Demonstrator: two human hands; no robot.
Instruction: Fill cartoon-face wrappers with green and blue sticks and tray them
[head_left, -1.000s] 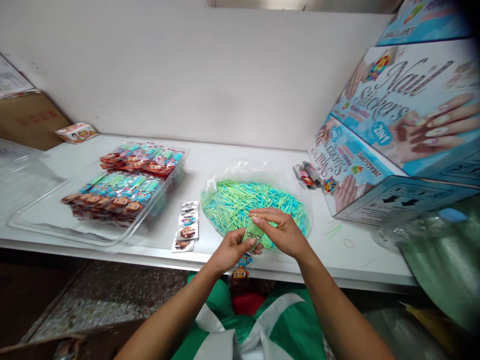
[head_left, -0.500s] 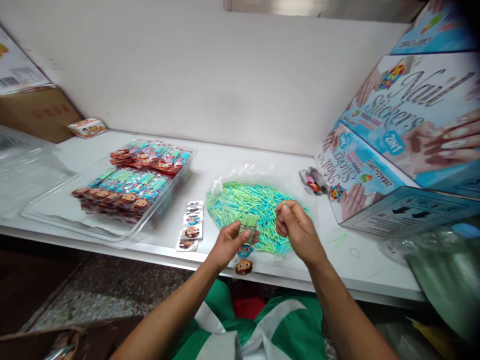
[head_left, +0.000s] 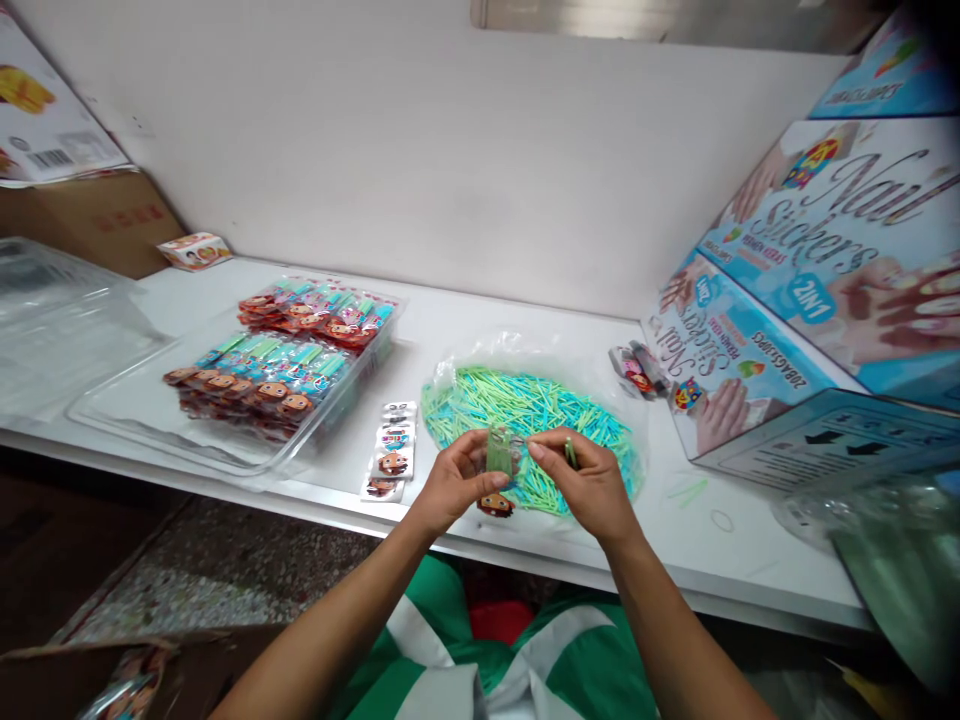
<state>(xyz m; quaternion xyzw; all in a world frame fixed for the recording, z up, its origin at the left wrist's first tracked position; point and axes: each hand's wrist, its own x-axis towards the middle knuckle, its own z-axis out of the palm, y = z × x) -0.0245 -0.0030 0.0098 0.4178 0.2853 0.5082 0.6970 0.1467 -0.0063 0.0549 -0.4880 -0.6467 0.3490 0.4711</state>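
My left hand [head_left: 452,487] is closed on a small printed packet [head_left: 499,452], with green sticks showing in its upper part and a brown-haired cartoon face at its lower end. Close beside it, my right hand [head_left: 592,490] has its thumb and forefinger pinched at the packet's edge. A few green sticks [head_left: 571,453] stick up between the fingers of that hand. Under and behind both hands lies a clear plastic bag [head_left: 517,350] heaped with loose green and blue sticks [head_left: 480,392]. Flat packets with cartoon faces [head_left: 393,450] lie stacked to the left of the bag.
A clear plastic tray [head_left: 247,465] at left holds rows of filled packets [head_left: 274,385]. Further left is another clear container [head_left: 67,330]. Nail-sticker boxes [head_left: 795,290] stand at right, with dark small packets [head_left: 637,370] before them. Loose sticks [head_left: 688,492] and a ring [head_left: 721,520] lie on the table.
My right hand has moved left and down to the packet, and green sticks now show between its fingers. My left hand has tilted the packet slightly. The view has shifted a little.
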